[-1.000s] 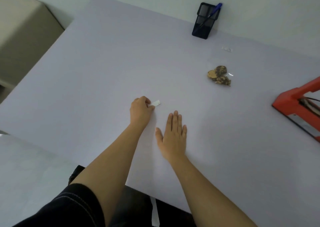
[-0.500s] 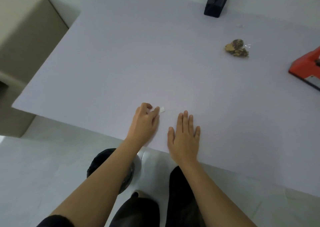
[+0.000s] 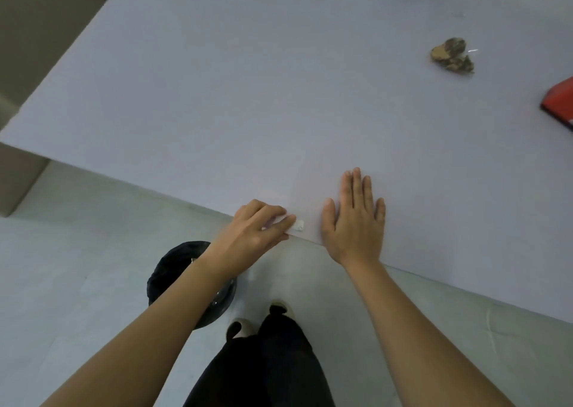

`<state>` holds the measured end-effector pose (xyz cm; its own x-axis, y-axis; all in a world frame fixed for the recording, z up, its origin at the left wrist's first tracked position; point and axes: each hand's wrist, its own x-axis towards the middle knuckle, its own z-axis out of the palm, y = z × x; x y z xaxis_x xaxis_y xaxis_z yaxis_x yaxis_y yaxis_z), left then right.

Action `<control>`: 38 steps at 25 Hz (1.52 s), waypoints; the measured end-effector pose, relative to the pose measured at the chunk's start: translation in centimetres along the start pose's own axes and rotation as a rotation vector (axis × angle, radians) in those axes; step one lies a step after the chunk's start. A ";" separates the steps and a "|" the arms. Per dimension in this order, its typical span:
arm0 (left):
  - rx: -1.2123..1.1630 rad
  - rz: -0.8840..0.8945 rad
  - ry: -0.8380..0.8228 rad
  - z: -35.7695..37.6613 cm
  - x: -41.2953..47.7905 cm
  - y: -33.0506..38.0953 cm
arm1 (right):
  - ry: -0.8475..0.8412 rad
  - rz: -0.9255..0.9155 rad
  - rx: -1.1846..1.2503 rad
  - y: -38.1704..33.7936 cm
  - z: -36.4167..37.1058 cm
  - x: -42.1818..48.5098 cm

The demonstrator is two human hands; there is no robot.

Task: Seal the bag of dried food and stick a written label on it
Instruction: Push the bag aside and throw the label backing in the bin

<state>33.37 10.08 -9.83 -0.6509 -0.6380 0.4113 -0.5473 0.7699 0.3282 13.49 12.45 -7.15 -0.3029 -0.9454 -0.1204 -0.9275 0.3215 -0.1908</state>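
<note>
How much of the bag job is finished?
Done: unclear; the bag of dried food lies far across the table, its seal too small to see. In hand: the left hand pinches a small white slip at the table's edge; the right hand rests flat. Left: I can make out nothing stuck on the bag yet.

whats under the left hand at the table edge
A small white slip pokes out from the fingertips of the left hand, which pinches it at the table edge. How far the slip runs beneath the fingers is covered.
</note>
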 end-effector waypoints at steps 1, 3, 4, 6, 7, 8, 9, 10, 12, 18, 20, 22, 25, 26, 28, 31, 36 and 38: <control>0.005 0.011 0.029 0.1 -0.4 0.1 | 0.001 -0.008 -0.001 -0.1 0.1 0.1; 0.014 0.025 0.047 -0.3 -1.1 0.7 | -0.002 -0.010 0.010 0.0 0.1 0.1; 0.011 0.018 0.047 -0.7 -1.3 1.1 | 0.003 -0.010 0.020 0.2 0.1 0.1; -0.009 -0.097 0.090 -1.8 -2.1 1.7 | 0.024 -0.011 0.068 0.1 0.0 0.1; -0.039 -0.205 0.129 -2.4 -2.7 1.9 | 0.053 -0.003 0.124 -0.3 -0.2 -0.1; -0.078 -0.336 0.180 -3.1 -3.5 1.9 | 0.097 -0.017 0.202 -1.2 -0.2 -0.7; -0.120 -0.472 0.232 -3.6 -4.5 1.8 | 0.143 -0.081 0.282 -2.7 -0.1 -1.5; -0.153 -0.604 0.283 -4.2 -5.7 1.6 | 0.178 -0.190 0.353 -4.6 0.2 -2.6; -0.219 -0.889 0.360 -5.0 -8.1 1.4 | 0.175 -0.456 0.463 -8.6 1.4 -5.2; -0.221 -1.458 0.309 -3.7 -18.4 -1.7 | -0.178 -0.705 0.494 -15.8 12.1 -10.2; -0.281 -1.543 0.236 -1.3 -21.2 -3.4 | -0.306 -0.639 0.381 -15.5 17.0 -9.4; -0.377 -1.622 0.220 1.5 -23.3 -5.1 | -0.399 -0.580 0.261 -14.8 21.5 -8.0; -0.383 -1.713 0.219 7.3 -27.4 -7.6 | -0.450 -0.431 0.161 -14.0 28.5 -6.2; -0.374 -1.727 0.198 9.5 -28.9 -8.3 | -0.459 -0.373 0.140 -13.6 31.0 -5.8; -0.366 -1.733 0.126 13.8 -31.5 -9.2 | -0.491 -0.254 0.086 -12.6 35.6 -5.3; -0.381 -1.748 0.060 19.5 -34.7 -10.5 | -0.543 -0.172 -0.001 -10.7 41.7 -4.7; -0.424 -1.775 0.006 26.6 -36.8 -12.9 | -0.590 -0.205 -0.004 -7.9 48.6 -4.6; -0.409 -1.823 -0.041 27.7 -37.2 -13.5 | -0.566 -0.205 0.037 -7.5 49.3 -4.9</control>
<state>50.37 23.12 -53.13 0.5013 -0.5690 -0.6518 -0.3552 -0.8223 0.4446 32.71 17.30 -53.21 0.0543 -0.8160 -0.5755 -0.9435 0.1468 -0.2972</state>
